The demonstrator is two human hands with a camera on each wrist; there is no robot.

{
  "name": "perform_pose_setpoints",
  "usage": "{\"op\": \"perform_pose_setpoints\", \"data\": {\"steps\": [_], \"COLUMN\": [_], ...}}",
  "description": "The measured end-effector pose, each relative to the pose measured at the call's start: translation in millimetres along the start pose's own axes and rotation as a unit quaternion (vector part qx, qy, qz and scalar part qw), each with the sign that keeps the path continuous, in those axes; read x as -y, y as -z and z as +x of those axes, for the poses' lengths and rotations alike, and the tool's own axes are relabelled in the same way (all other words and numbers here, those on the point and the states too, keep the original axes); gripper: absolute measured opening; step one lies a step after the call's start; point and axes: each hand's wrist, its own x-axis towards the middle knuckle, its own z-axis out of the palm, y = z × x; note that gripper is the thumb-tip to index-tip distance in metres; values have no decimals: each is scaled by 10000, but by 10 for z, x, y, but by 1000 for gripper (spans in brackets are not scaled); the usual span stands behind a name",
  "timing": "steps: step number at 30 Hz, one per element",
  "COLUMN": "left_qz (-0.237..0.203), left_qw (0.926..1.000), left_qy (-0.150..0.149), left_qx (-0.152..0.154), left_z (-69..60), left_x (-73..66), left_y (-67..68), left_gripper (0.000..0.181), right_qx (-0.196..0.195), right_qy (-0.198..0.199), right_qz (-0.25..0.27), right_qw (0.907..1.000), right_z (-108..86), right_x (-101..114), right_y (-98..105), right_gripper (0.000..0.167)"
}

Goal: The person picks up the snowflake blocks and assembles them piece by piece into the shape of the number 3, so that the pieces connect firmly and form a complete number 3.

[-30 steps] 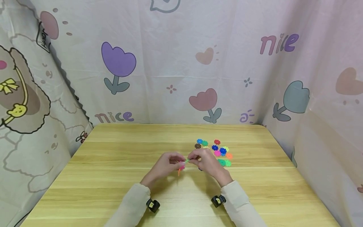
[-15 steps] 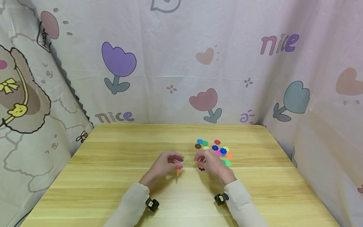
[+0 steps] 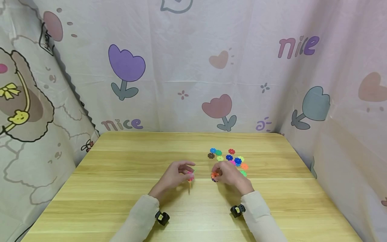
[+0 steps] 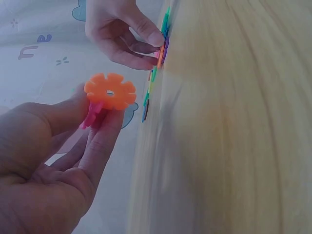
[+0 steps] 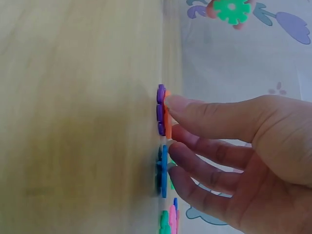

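While your L hand (image 3: 176,174) is holding the joined pc. (image 3: 190,179) up off the bench (image 3: 121,161), your R hand (image 3: 229,172) is sitting at its 3 o'clock, w/ a gap between. Your L fingers are pinching the pink disc (image 4: 91,115); the linked orange disc (image 4: 117,95) is hanging at its 6 o'clock (head view) & the green disc (image 5: 232,12) is poking out at approx. 1. On the R, your thumb is resting on the loose orange disc (image 5: 168,117), which is lying on the purple disc (image 5: 160,109); the other R fingers are curving close by, but can't tell if they're completing a pinch. Spare discs (image 3: 229,157) are lying from 11 to 3 o'clock of that hand.

Handling-wise, they're looking like thin plastic: v. light, stiff, prob. a bit slick, so you're risking a skid more than a break. You'd best be gripping the loose one by opp. rims, thumb at 6, index at 12, leaving a notch free, & bracing the pink one nr. its joints so they aren't twisting apart.
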Motion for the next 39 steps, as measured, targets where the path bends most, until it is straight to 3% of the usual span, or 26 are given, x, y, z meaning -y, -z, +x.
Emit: {"op": "perform_pose_setpoints", "data": {"steps": [13,19,27,34,39], "left_qz": [-197,-104,-44,-42,39], "left_qw": [9997,9996,9998,9999,9999], "left_qy": [103,-57,114,75,30], "left_qx": [139,256,138,73,122], "left_z": [1,0,-17,-21,-29], "left_x": [37,40,-18,-55,-63], "left_y": [-38,-30,-19,22,42], "left_gripper": [44,41,37,37,34], "right_qx": [-58,-121,-254,-403,-502], "right_qy": [79,196,391,676,638], "right_qz": [-84,29,478,1026,1291], "right_qw": [9999,9997,9978,9916,9883], "right_z": [-10,-17,2,35,67], "right_x": [-68,-74,13,105,206], "right_y": [-19,-2,108,206,226], "right_gripper": [21,18,13,17,17]}}
